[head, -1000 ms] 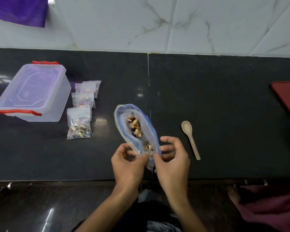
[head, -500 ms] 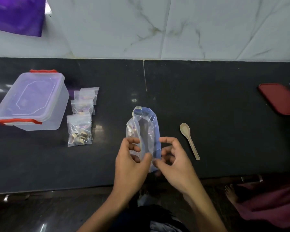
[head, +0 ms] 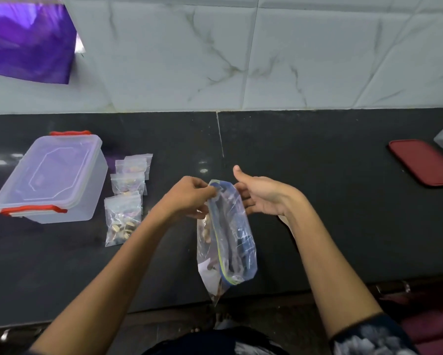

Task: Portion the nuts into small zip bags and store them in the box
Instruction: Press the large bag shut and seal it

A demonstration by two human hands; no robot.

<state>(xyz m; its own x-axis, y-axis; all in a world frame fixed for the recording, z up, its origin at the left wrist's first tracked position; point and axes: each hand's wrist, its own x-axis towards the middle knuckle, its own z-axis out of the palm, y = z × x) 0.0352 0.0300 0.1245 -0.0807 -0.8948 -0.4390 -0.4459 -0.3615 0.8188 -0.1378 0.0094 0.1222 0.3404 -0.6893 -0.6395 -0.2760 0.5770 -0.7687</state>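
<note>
Left hand: left hand raised over the counter, fingertips pinched on the far top corner of the big zip bag, right at its blue seal strip.
Right hand: right hand just beside that same corner, on the other side of it; thumb up, fingers loosely curled against the bag edge. Whether they truly grip the plastic, cannot tell.
Big zip bag: hangs down from the fingers toward the person, clear of the dark counter; mouth looks partly open along the strip. A few nuts show through the left wall just below the left fingertips; more may sit in the low corner, blurred.
Small filled bags: three small zip bags lie in a row well left of the left fingers, beside the box.
Box: clear box with red clips, lid on, further left again of the bags.
Off to the right: a red lid, well apart from the right fingers.
Step, as judged: handling the supply bag, likely closing it; portions not yet boxed.
Risk: the bag hangs from one corner. If the seal is not fully pressed, a tilt could spill nuts onto the counter or floor.
Risk: thin plastic, light pinch; a slip would drop the lot.
</note>
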